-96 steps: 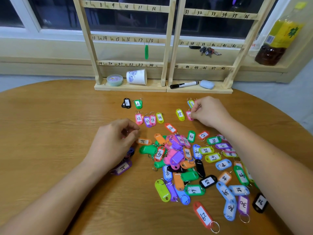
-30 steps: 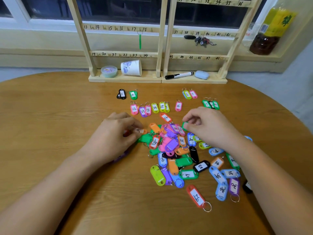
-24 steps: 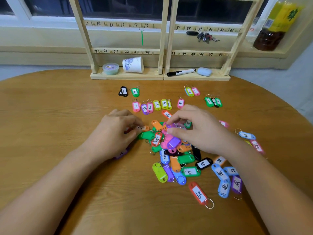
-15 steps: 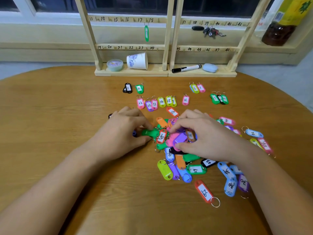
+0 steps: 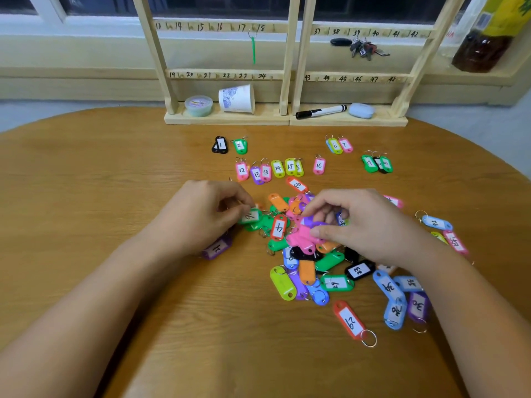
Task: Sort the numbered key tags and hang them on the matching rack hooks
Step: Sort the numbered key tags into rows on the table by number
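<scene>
Wooden table (image 5: 86, 196): left hand (image 5: 201, 214) pinches a green key tag (image 5: 250, 217) lying crosswise at its fingertips; right hand (image 5: 365, 225) curls over the tag pile (image 5: 307, 271), grip unclear.

Glossy plastic key tags (image 5: 307, 239) on smooth grained wood table (image 5: 86, 182)

Black tag (image 5: 220, 145) "1", pink tag (image 5: 319, 166) "16".

Right hand (image 5: 370, 225) moved from far row onto tag pile (image 5: 306, 254); left hand (image 5: 198, 216) now pinching green tag (image 5: 251, 218)
</scene>
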`<move>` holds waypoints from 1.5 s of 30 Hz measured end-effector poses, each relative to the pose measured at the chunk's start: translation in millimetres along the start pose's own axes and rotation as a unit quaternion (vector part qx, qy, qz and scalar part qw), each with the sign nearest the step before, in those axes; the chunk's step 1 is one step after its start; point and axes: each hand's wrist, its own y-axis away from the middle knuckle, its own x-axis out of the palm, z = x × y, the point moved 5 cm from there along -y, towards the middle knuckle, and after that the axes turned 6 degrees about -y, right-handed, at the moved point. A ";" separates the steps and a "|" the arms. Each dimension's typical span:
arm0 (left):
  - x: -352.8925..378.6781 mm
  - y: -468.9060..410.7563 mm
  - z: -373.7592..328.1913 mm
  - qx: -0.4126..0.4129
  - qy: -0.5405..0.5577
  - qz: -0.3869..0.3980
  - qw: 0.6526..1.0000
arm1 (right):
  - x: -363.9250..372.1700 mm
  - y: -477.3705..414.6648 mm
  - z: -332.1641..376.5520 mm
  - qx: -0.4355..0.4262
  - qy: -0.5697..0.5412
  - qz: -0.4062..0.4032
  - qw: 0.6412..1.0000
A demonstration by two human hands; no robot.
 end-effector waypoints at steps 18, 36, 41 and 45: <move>13.0 5.1 -10.2 0.064 -0.043 0.023 0.997 | -20.6 1.8 -16.0 0.021 -0.052 -0.025 0.998; 12.5 6.2 -12.7 0.038 -0.010 0.057 0.998 | 2.9 -2.8 8.1 -0.030 -0.009 -0.071 0.997; 12.9 5.8 -14.3 0.052 -0.050 0.068 0.995 | 37.3 -19.0 31.2 -0.087 0.143 -0.024 0.986; 9.9 7.2 -13.8 0.029 -0.034 0.086 0.995 | 47.6 -32.8 42.4 -0.067 0.199 -0.004 0.978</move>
